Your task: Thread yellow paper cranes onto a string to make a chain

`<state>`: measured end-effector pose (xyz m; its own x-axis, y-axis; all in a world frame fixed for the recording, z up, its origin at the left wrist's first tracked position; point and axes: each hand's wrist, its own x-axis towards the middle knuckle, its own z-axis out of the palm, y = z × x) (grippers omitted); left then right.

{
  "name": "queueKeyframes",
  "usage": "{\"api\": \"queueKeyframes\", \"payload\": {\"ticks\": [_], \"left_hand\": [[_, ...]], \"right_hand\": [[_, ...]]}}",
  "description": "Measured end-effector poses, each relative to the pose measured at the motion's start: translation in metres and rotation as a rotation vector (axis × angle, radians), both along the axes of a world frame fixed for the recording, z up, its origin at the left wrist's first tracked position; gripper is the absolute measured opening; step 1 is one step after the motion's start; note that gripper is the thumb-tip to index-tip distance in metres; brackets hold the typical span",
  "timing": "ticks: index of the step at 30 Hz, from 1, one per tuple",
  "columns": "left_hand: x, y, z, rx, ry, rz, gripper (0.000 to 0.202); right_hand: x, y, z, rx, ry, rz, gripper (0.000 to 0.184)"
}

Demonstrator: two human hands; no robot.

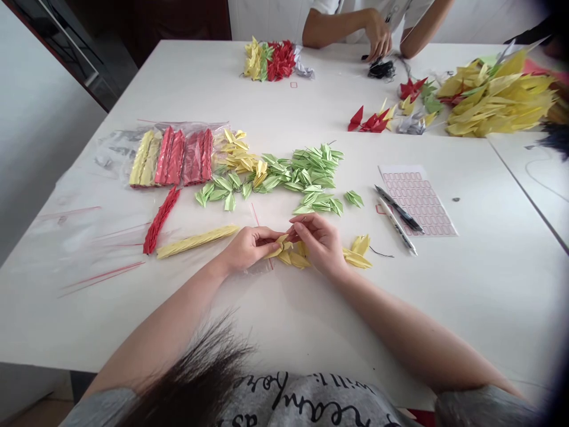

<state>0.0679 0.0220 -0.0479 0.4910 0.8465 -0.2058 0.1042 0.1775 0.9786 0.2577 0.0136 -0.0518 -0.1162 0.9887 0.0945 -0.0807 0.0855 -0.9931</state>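
Dark hair strands (195, 370) hang across the lower view, over a grey printed T-shirt (320, 406). Just beyond, both forearms reach onto a white table (89, 320), and the hands meet above a small scatter of folded yellow paper units (296, 260). The left hand (248, 249) is nearly closed, its fingers stretched toward the right hand (317, 243), which curls into a tight pinch. Between them a yellow unit (280, 245) appears held, though the fingers hide much of it. It should weigh almost nothing and crease easily, so its folded edges look like the safest place to grip. Nearby lie a long yellow strip of interlocked units (195, 241) and a red strip (160, 219), then a plastic bag of stacked strips (169, 155) and a heap of pale green units (306, 175). Farthest off, a co-worker's hand (377, 35) is just above a black cord (381, 69).
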Motion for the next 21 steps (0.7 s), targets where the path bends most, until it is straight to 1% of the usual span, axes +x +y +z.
{"api": "queueKeyframes", "payload": {"ticks": [3, 7, 10, 13, 17, 21], "left_hand": [[0.0, 0.0, 0.0, 0.026, 0.02, -0.016, 0.038], [0.0, 0.0, 0.002, 0.069, 0.065, -0.032, 0.036], [0.0, 0.0, 0.001, 0.074, 0.053, -0.03, 0.035], [0.001, 0.0, 0.0, 0.082, 0.04, -0.027, 0.035], [0.001, 0.0, -0.001, 0.099, 0.043, -0.034, 0.034], [0.001, -0.001, -0.002, 0.095, 0.04, -0.011, 0.035]], "right_hand": [[0.0, 0.001, 0.001, -0.034, -0.002, 0.025, 0.036], [0.002, 0.006, 0.003, -0.147, -0.002, 0.072, 0.04], [0.004, 0.01, 0.002, -0.219, 0.002, 0.113, 0.044], [0.005, 0.012, 0.001, -0.248, 0.015, 0.136, 0.045], [0.005, 0.012, 0.0, -0.292, 0.045, 0.132, 0.044], [0.005, 0.011, -0.001, -0.306, 0.065, 0.104, 0.044]]}}
